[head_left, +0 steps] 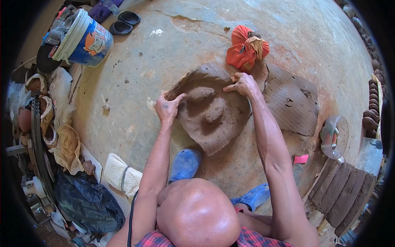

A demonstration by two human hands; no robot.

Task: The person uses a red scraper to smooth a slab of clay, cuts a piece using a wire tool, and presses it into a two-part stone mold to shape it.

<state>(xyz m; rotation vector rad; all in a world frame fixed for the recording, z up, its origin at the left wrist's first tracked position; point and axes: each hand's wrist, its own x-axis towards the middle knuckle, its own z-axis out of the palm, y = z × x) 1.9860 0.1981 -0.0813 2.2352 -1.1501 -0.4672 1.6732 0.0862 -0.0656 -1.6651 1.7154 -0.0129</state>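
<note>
On the floor in front of me lies a brown, damp clay slab with its far edge raised like a wall. Two clay lumps rest inside it: a longer one towards the far left and a smaller one nearer the middle. My left hand pinches the slab's left rim, thumb on the inside and fingers curled behind it. At the far right rim my right hand grips likewise, its thumb pointing inward. The fingers behind the rim are partly hidden.
A flat, ridged clay sheet lies right of the slab, an orange cloth bundle beyond it. A round metal container and thick clay strips stand at right. At left are a blue-and-white bucket and a black plastic bag.
</note>
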